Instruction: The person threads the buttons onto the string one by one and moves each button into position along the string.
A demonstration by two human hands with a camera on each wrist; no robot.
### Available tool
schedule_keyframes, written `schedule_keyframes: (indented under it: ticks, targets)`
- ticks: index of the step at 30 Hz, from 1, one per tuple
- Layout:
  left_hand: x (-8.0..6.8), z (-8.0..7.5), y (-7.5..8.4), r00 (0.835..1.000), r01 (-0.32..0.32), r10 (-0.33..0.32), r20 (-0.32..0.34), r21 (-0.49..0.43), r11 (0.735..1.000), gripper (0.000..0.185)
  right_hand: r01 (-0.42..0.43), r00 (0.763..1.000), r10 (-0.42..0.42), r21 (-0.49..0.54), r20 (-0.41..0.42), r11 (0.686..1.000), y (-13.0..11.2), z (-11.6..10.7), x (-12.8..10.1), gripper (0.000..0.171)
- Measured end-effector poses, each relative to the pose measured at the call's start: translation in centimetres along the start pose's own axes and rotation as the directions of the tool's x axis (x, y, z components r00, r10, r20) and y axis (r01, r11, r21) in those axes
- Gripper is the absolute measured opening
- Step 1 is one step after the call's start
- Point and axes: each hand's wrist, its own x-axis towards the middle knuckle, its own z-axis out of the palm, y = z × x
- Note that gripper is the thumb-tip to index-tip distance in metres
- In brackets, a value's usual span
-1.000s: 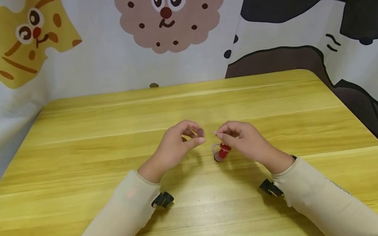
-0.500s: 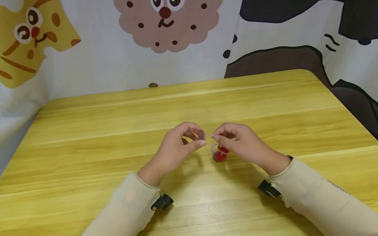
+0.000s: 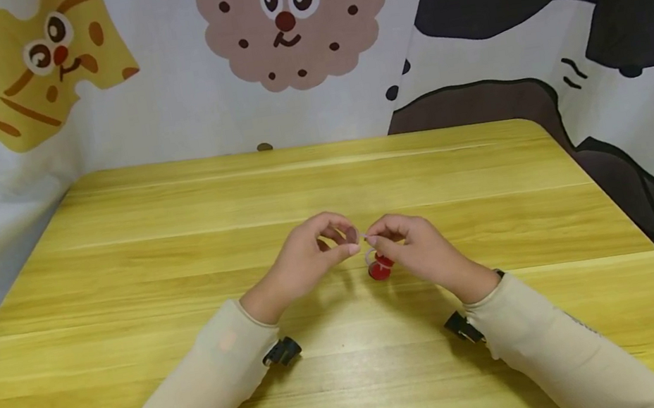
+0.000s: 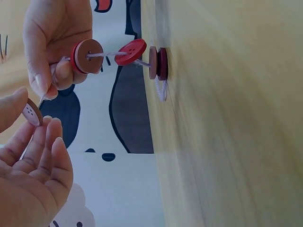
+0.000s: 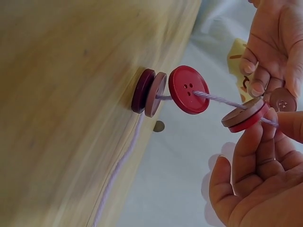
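Note:
My left hand (image 3: 349, 243) pinches a small brown button (image 4: 32, 114) between thumb and fingertips. Just to its right, my right hand (image 3: 373, 239) pinches the tip of a lilac cord (image 5: 218, 100) a little above the yellow table (image 3: 174, 214). Several buttons are strung on the cord: a brown and red pair (image 5: 243, 115) against my right fingers (image 5: 246, 146), a single red button (image 5: 188, 90) lower down, and a dark red and brown pair (image 5: 149, 92) resting on the table. The brown button (image 5: 282, 100) sits right beside the cord's tip. From the head view the strung buttons (image 3: 380, 267) show below my right hand.
The cord's loose tail (image 5: 118, 165) lies along the tabletop. Cartoon-printed cloth (image 3: 286, 25) hangs round the table at the back and both sides. A black wrist camera mount (image 3: 281, 351) sits under each sleeve.
My two hands have drawn closer together, bringing the brown button up to the cord's tip. The strung buttons shifted slightly left with my right hand.

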Motion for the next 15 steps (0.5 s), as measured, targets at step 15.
schedule_keyframes:
  ticks: [15]
  targets:
    - [-0.15, 0.14, -0.02, 1.0, -0.013, 0.013, 0.001, 0.018, 1.0, 0.02, 0.007, 1.0, -0.007, 0.006, 0.015, 1.0, 0.09, 0.15, 0.05, 0.022]
